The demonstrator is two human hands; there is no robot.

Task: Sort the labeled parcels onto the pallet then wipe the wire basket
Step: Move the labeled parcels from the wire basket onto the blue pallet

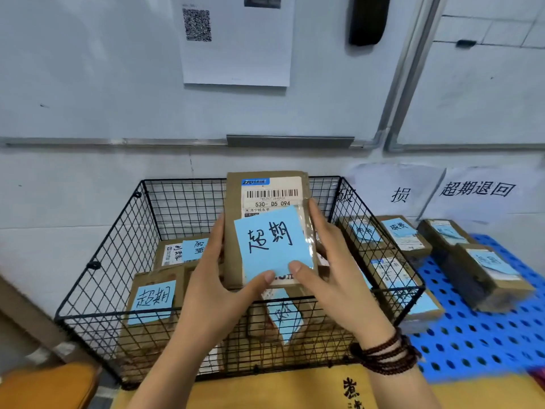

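Brown cardboard in both hands: one flat taped parcel with a blue handwritten note point(265, 228), upright above the middle of the black wire basket point(97, 261) and clear of its rim. Left hand point(218, 290) curled round the parcel's left edge, thumb pressed on the note's lower edge. Right hand point(333, 270) curled round the right edge, thumb likewise on the front. Sorting partly done, by the look of it: several brown noted parcels point(489, 273) lying on the blue perforated plastic pallet point(472, 335) just right of the basket, toward its back edge below white paper wall signs point(477, 190). At least three more brown noted parcels point(150, 305) left inside the basket, along its left side and front. Wiping apparently not yet begun; no cloth in view
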